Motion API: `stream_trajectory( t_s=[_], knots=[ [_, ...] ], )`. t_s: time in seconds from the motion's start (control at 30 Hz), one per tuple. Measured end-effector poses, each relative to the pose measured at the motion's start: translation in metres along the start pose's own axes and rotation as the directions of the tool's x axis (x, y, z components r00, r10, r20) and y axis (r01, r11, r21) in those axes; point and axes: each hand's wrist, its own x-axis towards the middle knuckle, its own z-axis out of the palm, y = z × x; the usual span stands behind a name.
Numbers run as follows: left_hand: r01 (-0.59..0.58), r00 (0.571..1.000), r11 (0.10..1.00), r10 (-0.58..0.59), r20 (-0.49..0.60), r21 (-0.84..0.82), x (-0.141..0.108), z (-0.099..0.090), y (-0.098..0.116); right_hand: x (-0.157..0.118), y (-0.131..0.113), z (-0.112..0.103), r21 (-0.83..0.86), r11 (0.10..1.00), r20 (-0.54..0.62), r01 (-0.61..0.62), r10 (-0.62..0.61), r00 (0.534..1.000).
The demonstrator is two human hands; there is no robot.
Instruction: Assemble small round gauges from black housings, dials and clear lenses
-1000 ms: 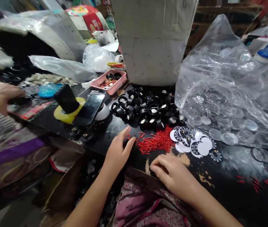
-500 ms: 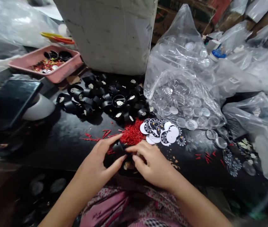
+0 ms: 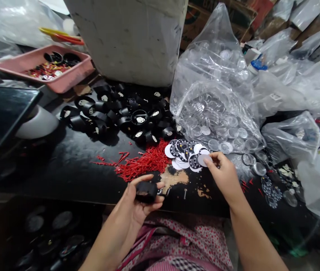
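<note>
My left hand point(image 3: 133, 209) is wrapped round a black round case point(image 3: 146, 191) near the table's front edge. To the right, my right hand point(image 3: 224, 177) pinches a white disc point(image 3: 204, 160) at the right end of a pile of printed dial discs point(image 3: 181, 152). Left of that pile lies a heap of small red pieces point(image 3: 141, 163). Several black ring-shaped cases point(image 3: 115, 113) with pale tags inside are spread behind the red heap. Clear round covers point(image 3: 213, 118) fill an open plastic bag behind the discs.
A pink tray point(image 3: 64, 86) with mixed small parts stands at the back left, above a dark screen point(image 3: 6, 116). A large pale box point(image 3: 131, 45) rises at the back. More plastic bags point(image 3: 292, 131) crowd the right.
My right hand has moved away from the black case to the dial discs and taken hold of a white one. My left hand has turned and closed round the case, lower down.
</note>
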Motion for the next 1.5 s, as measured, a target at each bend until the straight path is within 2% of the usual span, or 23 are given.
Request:
stream_trajectory(
  t_s=[0.07,0.1,0.17,0.2,0.23,0.37,0.5,0.57,0.7,0.77,0.83,0.9,1.03,1.13,1.27,1.33,1.4,1.5],
  knots=[
    [0.093,0.996,0.993,-0.093,0.008,-0.075,0.005,0.004,-0.001,-0.009,-0.016,0.005,0.075,0.992,0.075,0.098,-0.104,0.992],
    [0.116,0.993,0.987,-0.114,0.025,-0.113,0.008,0.006,-0.001,-0.014,-0.024,0.009,0.122,0.978,0.136,0.171,-0.187,0.973],
    [0.116,0.992,0.981,-0.106,0.069,-0.155,0.013,0.010,-0.002,-0.023,-0.039,0.019,0.219,0.931,0.245,0.293,-0.343,0.907],
    [0.098,0.993,0.983,-0.086,0.083,-0.156,0.015,0.011,-0.002,-0.027,-0.044,0.025,0.258,0.913,0.276,0.316,-0.382,0.882],
    [0.072,0.995,0.986,-0.060,0.084,-0.153,0.015,0.012,-0.002,-0.030,-0.048,0.030,0.284,0.909,0.289,0.307,-0.386,0.876],
    [0.009,0.999,0.984,0.001,0.054,-0.176,0.011,0.010,-0.004,-0.032,-0.054,0.038,0.314,0.939,0.293,0.141,-0.237,0.926],
    [-0.061,0.997,0.983,0.067,0.030,-0.174,0.008,0.009,-0.006,-0.031,-0.061,0.031,0.369,0.929,0.285,-0.008,-0.105,0.953],
    [-0.069,0.996,0.989,0.075,0.041,-0.132,0.008,0.011,-0.008,-0.032,-0.067,0.028,0.410,0.912,0.279,-0.013,-0.112,0.954],
    [-0.080,0.992,0.997,0.082,0.096,-0.018,0.005,0.013,-0.016,-0.031,-0.077,0.031,0.368,0.927,0.217,0.075,-0.164,0.962],
    [-0.121,0.989,0.991,0.114,0.094,0.063,0.003,0.011,-0.021,-0.031,-0.077,0.035,0.379,0.925,0.216,0.016,-0.105,0.971],
    [-0.137,0.986,0.983,0.124,0.113,0.119,0.002,0.007,-0.024,-0.031,-0.075,0.038,0.426,0.901,0.264,-0.085,-0.034,0.964],
    [-0.142,0.982,0.981,0.123,0.141,0.134,0.002,0.005,-0.026,-0.030,-0.073,0.038,0.452,0.882,0.304,-0.133,-0.012,0.953],
    [-0.162,0.977,0.973,0.135,0.164,0.163,0.004,0.005,-0.027,-0.032,-0.072,0.035,0.373,0.922,0.322,-0.105,-0.023,0.946],
    [-0.182,0.977,0.955,0.149,0.154,0.235,0.004,0.003,-0.028,-0.038,-0.068,0.031,0.369,0.924,0.410,-0.100,-0.066,0.910],
    [-0.284,0.957,0.827,0.215,0.193,0.485,0.000,-0.010,-0.026,-0.046,-0.060,0.025,0.375,0.927,0.475,-0.020,-0.174,0.862],
    [-0.296,0.955,0.767,0.241,0.171,0.570,-0.002,-0.018,-0.022,-0.043,-0.058,0.024,0.328,0.943,0.489,0.054,-0.218,0.844],
    [-0.271,0.958,0.774,0.276,0.079,0.572,-0.002,-0.025,-0.017,-0.034,-0.059,0.029,0.188,0.970,0.456,0.152,-0.224,0.861],
    [-0.233,0.963,0.875,0.270,-0.028,0.424,0.001,-0.029,-0.012,-0.015,-0.065,0.044,-0.146,0.952,0.394,0.270,-0.194,0.898]
  ],
)
